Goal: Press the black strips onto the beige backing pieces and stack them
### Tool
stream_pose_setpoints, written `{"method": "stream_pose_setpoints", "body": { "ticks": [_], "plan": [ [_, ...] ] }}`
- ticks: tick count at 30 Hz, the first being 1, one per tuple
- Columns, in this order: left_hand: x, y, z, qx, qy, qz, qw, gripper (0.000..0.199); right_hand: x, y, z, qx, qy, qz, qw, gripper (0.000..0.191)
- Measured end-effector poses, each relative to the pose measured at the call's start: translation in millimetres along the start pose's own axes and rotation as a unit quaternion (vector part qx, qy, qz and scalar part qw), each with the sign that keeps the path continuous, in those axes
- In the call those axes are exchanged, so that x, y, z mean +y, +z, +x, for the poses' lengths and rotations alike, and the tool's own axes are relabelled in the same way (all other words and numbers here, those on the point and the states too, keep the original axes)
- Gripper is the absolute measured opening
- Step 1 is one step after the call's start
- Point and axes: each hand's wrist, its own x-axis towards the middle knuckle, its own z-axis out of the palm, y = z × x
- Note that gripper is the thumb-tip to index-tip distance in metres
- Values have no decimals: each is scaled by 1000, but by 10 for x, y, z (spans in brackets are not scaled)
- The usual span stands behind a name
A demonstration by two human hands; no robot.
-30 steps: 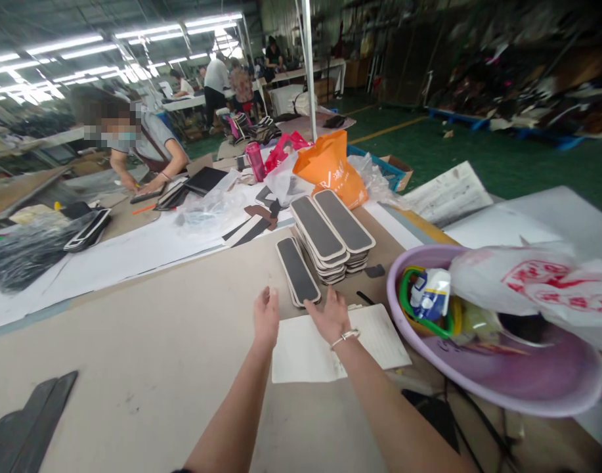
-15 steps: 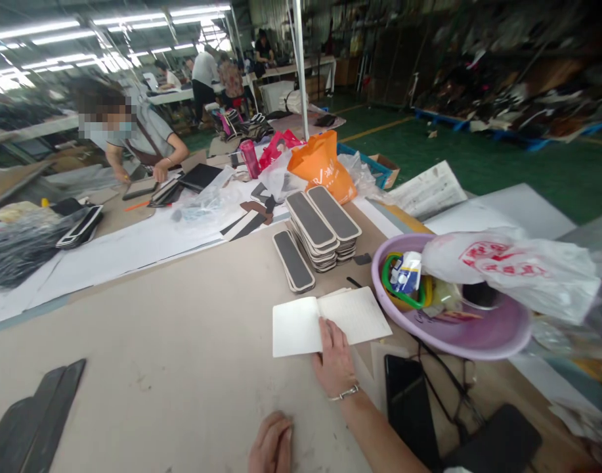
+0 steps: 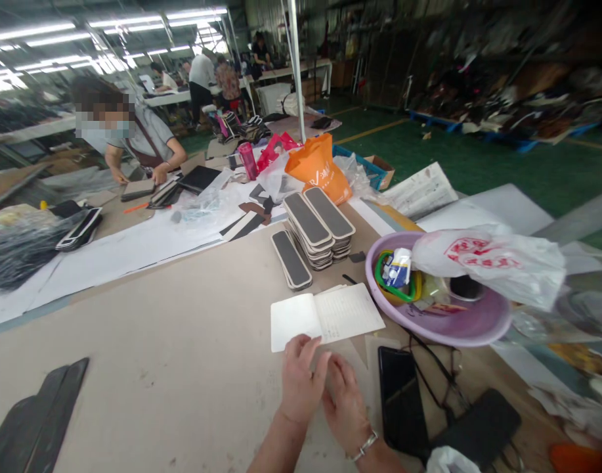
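The left hand point(image 3: 301, 378) and right hand point(image 3: 344, 399), both loosely open, are at the near edge of the white-paged paper notebook point(image 3: 327, 316).

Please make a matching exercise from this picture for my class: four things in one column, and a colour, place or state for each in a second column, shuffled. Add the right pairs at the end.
Column one
1. Notebook
2. Basin
3. Bracelet
4. Stacked panels

Column two
A. Purple, with several things inside
B. Dark grey on top, with pale borders
C. Lying open, just beyond the hands
D. Around the wrist of the right hand

Right pairs
1-C, 2-A, 3-D, 4-B
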Motion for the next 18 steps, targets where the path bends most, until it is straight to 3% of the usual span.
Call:
{"method": "stream_pose_setpoints", "body": {
  "ticks": [3, 6, 10, 12, 14, 18],
  "plan": [
    [68, 224, 380, -37, -9, 113, 993, 36, -28, -58, -159, -53, 10, 26, 998, 60],
    [-26, 393, 567, -71, -55, 178, 980, 43, 9, -99, -328, -124, 23, 47, 991, 62],
    [-176, 379, 615, -85, -115, 155, 978, 47, 213, -110, -600, -197, 30, 95, 975, 65],
    [-185, 265, 594, -67, -155, 70, 983, 52, 332, -112, -734, -197, 49, 131, 970, 65],
    [-127, 112, 558, -36, -204, -84, 975, 56, 425, -125, -836, -154, 73, 167, 971, 61],
    [150, -134, 519, 11, -260, -405, 876, 60, 503, -189, -897, -18, 91, 211, 973, 51]
  ]
}}
